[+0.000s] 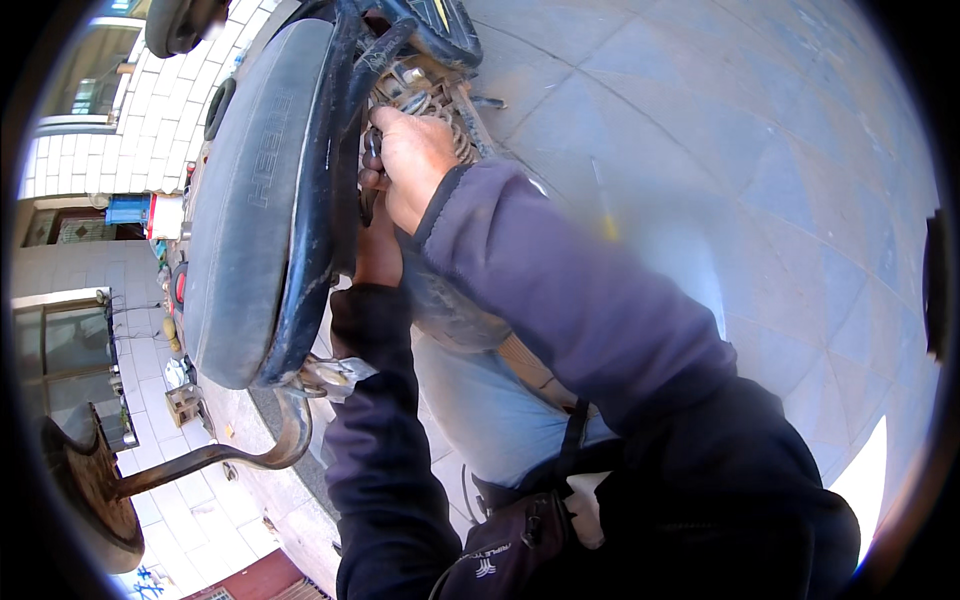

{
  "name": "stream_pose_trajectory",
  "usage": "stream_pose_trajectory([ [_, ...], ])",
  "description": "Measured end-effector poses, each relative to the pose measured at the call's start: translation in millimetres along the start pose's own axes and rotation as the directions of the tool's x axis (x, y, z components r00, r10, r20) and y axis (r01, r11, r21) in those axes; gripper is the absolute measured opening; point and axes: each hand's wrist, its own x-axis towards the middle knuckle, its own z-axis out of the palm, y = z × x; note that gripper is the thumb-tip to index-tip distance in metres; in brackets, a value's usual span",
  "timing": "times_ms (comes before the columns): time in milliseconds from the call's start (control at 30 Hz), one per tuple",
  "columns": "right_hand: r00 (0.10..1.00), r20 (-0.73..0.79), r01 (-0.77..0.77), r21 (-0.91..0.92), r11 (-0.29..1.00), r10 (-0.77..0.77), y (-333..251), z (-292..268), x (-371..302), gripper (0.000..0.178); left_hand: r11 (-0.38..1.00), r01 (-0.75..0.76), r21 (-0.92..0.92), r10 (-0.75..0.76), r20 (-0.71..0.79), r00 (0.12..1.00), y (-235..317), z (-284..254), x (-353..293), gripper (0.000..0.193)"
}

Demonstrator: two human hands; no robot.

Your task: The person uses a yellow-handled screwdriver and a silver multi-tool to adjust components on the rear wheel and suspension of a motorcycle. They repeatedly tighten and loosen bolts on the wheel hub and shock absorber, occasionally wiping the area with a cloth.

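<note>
A long black padded seat [260, 200] with a dark metal frame rail [315, 190] stands tilted on my left. Beyond its inner edge, my right hand [412, 160] is closed beside the frame, next to a rusty coil spring [463, 138] and dirty metal parts [415, 85]. Dark metal shows at its curled fingers, but I cannot make out what that piece is. My left hand [380, 252] reaches in just below the right one, close to the seat's underside. Its fingers are hidden behind the right hand and the frame.
A bent metal bar [215, 455] with a round brown end juts out at lower left, near crumpled clear plastic [335, 376]. On the tiled floor [780, 180] lies a slim thing with a blurred yellow part [609, 228]. White-tiled walls [80, 165] and windows line the left.
</note>
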Motion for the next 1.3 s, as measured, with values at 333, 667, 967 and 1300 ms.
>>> stream_pose_trajectory([
  [333, 0.983, 0.121, 0.127, 0.085, 0.988, -0.136, 23.7, -19.5, 10.3, 0.015, 0.99, 0.084, -0.114, -0.074, 0.093, 0.993, 10.0, 0.0, -10.2, 0.034],
  [667, 0.979, 0.103, 0.167, 0.072, 0.983, -0.174, 30.2, -27.3, 16.5, 0.018, 0.983, 0.121, -0.138, -0.116, 0.043, 0.992, 3.1, 3.8, -5.6, 0.039],
  [967, 0.995, 0.1, 0.0, 0.07, 0.998, -0.007, -2.3, -20.4, 15.9, 0.014, 0.97, 0.129, -0.204, -0.116, 0.074, 0.99, 14.2, 1.5, -8.3, 0.048],
  [1300, 0.963, 0.16, 0.221, 0.003, 0.975, -0.218, 30.0, -42.6, 24.0, 0.024, 0.984, 0.073, -0.16, -0.068, 0.035, 0.997, 11.1, 2.6, -9.3, 0.054],
])
